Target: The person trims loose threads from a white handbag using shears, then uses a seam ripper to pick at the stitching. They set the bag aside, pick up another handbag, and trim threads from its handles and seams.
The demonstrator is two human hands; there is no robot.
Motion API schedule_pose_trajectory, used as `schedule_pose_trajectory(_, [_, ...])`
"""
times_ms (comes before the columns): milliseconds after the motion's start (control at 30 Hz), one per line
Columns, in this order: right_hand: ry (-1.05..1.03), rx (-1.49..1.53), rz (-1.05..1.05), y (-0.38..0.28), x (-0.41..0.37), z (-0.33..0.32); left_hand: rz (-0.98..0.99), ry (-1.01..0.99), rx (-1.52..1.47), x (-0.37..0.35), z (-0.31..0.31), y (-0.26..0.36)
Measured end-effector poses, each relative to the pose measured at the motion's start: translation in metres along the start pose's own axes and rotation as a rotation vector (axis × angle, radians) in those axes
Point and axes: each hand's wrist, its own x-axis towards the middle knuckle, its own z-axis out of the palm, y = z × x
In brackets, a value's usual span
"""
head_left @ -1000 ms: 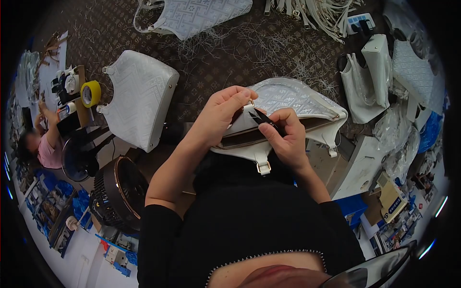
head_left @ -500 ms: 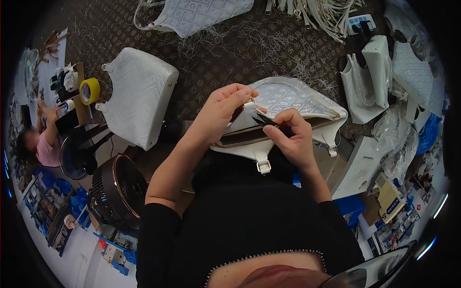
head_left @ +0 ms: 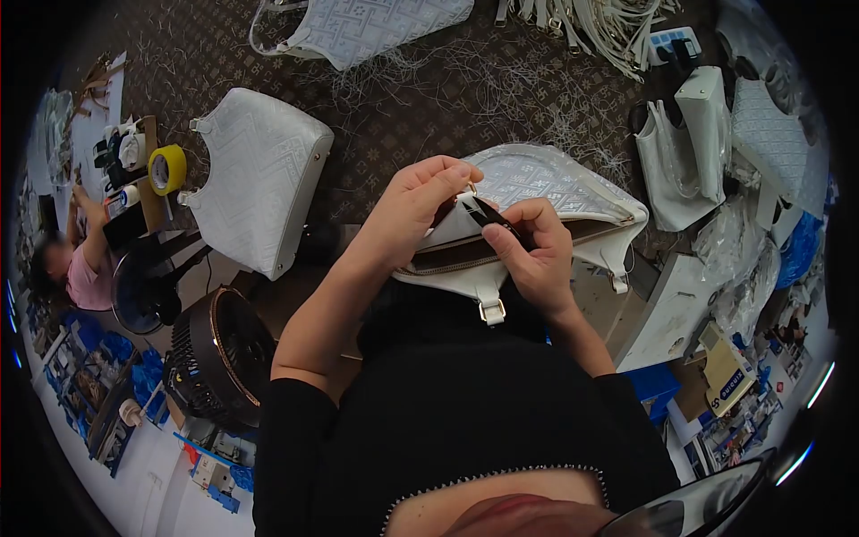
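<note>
A white handbag (head_left: 537,179) with a silvery pattern lies at the table's near edge, against my lap, its zipped top partly open towards me. My left hand (head_left: 416,206) pinches a white strap tab with a gold ring (head_left: 469,190) at the bag's left side. In my right hand (head_left: 540,251) is a pair of black thread snips (head_left: 488,215), its tips touching or very near that tab. Another tab with a gold buckle (head_left: 491,311) hangs down at the front. The fingertips under the snips are partly hidden.
Another white handbag (head_left: 255,179) stands at left, beside yellow tape (head_left: 167,170) and a black fan (head_left: 219,358). Loose threads (head_left: 537,107) litter the patterned tabletop. White straps (head_left: 595,27) lie at the back; more bags (head_left: 684,152) are at right. A person in pink (head_left: 88,273) sits far left.
My right hand has shifted slightly left and up, bringing the snips' tips closer to the tab. The blades look closer together. My left hand and the bag have stayed put.
</note>
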Motion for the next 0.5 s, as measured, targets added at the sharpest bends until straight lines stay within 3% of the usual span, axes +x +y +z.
schedule_pose_trajectory(100, [-0.004,0.05,-0.062,0.007,-0.001,0.0,0.018,-0.017,0.036,0.002,-0.004,-0.001])
schedule_pose_trajectory(200, [0.125,0.397,-0.345,0.008,-0.006,-0.004,0.002,-0.035,-0.033,0.003,-0.003,-0.001])
schedule_pose_trajectory(300, [0.181,0.43,-0.584,-0.015,0.006,-0.019,-0.015,-0.04,-0.05,0.005,-0.006,-0.003])
schedule_pose_trajectory(467, [0.144,0.53,-0.629,-0.018,0.001,-0.03,-0.003,-0.017,-0.016,0.003,-0.003,0.002])
schedule_pose_trajectory(500, [0.136,0.277,-0.434,-0.016,0.0,-0.029,-0.005,-0.022,-0.014,0.004,-0.003,0.002])
